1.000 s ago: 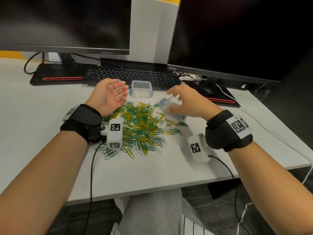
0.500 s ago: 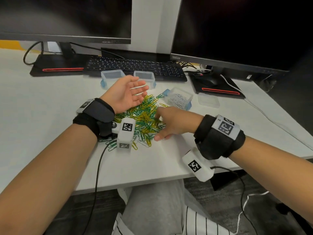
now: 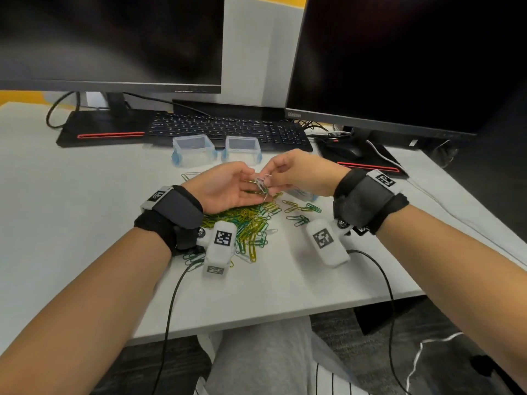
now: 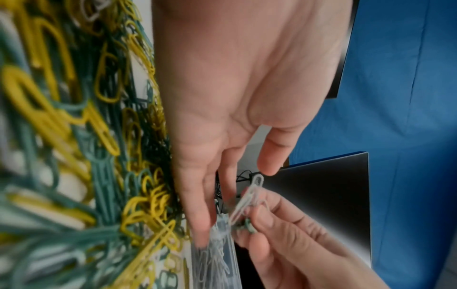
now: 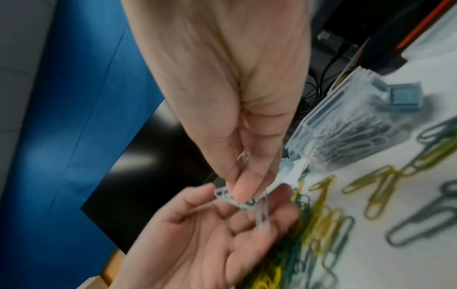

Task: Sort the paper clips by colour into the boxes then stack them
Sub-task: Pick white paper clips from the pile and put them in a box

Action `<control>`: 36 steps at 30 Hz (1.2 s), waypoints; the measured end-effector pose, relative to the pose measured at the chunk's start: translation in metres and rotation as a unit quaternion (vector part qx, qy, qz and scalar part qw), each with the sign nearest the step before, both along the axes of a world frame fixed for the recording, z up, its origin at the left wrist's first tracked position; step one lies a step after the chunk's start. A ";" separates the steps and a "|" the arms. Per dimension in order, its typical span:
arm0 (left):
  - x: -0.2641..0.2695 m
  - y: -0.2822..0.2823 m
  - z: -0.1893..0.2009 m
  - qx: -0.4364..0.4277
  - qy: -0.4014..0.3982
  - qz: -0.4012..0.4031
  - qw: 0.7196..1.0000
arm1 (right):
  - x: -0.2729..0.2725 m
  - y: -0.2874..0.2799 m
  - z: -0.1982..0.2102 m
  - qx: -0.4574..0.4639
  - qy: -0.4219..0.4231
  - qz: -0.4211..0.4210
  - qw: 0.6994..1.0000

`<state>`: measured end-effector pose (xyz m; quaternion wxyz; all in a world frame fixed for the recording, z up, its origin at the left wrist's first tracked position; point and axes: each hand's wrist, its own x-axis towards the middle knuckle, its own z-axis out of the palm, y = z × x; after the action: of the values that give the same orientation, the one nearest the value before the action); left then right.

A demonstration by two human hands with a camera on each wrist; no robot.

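White-coated wire: a small tangled cluster of paper clips [image 3: 263,186], mostly white with at least one green clip caught in it, is hanging just above the heap of green and yellow clips [image 3: 248,223] on the counter [image 3: 85,223].

Grip, right: the right hand [image 3: 302,173] is pinching the cluster between thumb and fingertips [image 5: 243,192], a narrow grip closing on the upper ends of the wires.

Grip, left: the left hand [image 3: 225,189] is lying palm up beneath the cluster, fingers nearly straight and relaxed, holding nothing firmly; whether loose clips are resting on its fingers cannot be told through the blur.

Handling, as judged: each clip is looking very light, springy and smooth-coated, so it is likely slipping easily from a loose pinch and hooking onto its neighbours. The best hold is probably across the rounded end loop, one clip at a time, pulling along the clip's length to unhook it.

Orientation: the clips in the cluster are dangling with long axes roughly vertical, free ends pointing down toward the heap; one white loop is sticking up above the pinch in the left wrist view.

Boxes: a clear box of white clips [image 5: 351,136] is sitting just right of the heap, behind the right hand. Two open clear boxes [image 3: 190,149] [image 3: 242,148] are standing beyond the heap, against the keyboard [image 3: 228,129].
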<state>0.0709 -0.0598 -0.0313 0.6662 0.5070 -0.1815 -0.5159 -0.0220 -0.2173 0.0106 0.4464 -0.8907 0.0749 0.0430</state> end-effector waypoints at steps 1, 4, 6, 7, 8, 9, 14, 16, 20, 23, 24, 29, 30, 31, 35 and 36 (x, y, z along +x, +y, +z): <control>-0.002 0.000 0.000 -0.008 0.019 -0.001 1.000 | 0.001 -0.002 0.001 0.016 -0.004 -0.002 1.000; -0.004 -0.001 0.002 -0.035 0.055 0.018 0.998 | 0.003 -0.008 0.002 0.100 0.005 -0.018 0.995; -0.003 -0.001 0.002 -0.034 0.052 0.018 0.998 | 0.004 -0.012 0.001 0.160 0.026 -0.036 0.986; -0.003 -0.001 0.002 -0.031 0.046 0.017 0.998 | 0.004 -0.013 0.001 0.184 0.032 -0.042 0.982; -0.003 -0.001 0.002 -0.029 0.041 0.017 0.999 | 0.004 -0.014 0.000 0.204 0.035 -0.047 0.977; -0.003 -0.001 0.001 -0.028 0.035 0.020 0.999 | 0.003 -0.014 0.000 0.219 0.037 -0.050 0.974; 0.000 0.001 0.000 -0.021 0.004 0.024 0.999 | 0.003 -0.014 0.004 0.164 0.025 -0.055 0.985; 0.002 0.002 0.001 -0.016 -0.008 0.017 1.000 | 0.004 -0.013 0.006 0.102 0.005 -0.059 0.993; 0.000 0.000 0.001 -0.025 0.009 0.033 0.999 | 0.005 -0.007 0.010 0.118 -0.013 -0.047 0.992; 0.000 -0.002 -0.001 -0.046 0.049 0.051 0.996 | 0.008 -0.004 0.013 0.135 -0.027 -0.038 0.990; 0.000 -0.002 -0.002 -0.055 0.064 0.059 0.995 | 0.009 -0.003 0.014 0.131 -0.031 -0.036 0.990; 0.004 -0.001 -0.004 -0.092 0.140 0.068 0.984 | 0.015 0.006 0.016 0.127 -0.027 0.003 0.991; 0.004 -0.001 -0.005 -0.095 0.149 0.071 0.982 | 0.016 0.008 0.016 0.123 -0.026 0.011 0.992; 0.004 -0.001 -0.005 -0.099 0.159 0.073 0.980 | 0.017 0.010 0.017 0.117 -0.026 0.020 0.993; 0.006 0.000 -0.005 -0.112 0.197 0.085 0.970 | 0.019 0.012 0.020 0.089 -0.039 0.032 0.995; 0.006 0.001 -0.005 -0.115 0.198 0.087 0.969 | 0.020 0.010 0.021 0.049 -0.052 0.020 0.997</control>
<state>0.0765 -0.0591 -0.0362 0.7852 0.3279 -0.0593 -0.5219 -0.0024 -0.2073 0.0315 0.4919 -0.8700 0.0313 0.0097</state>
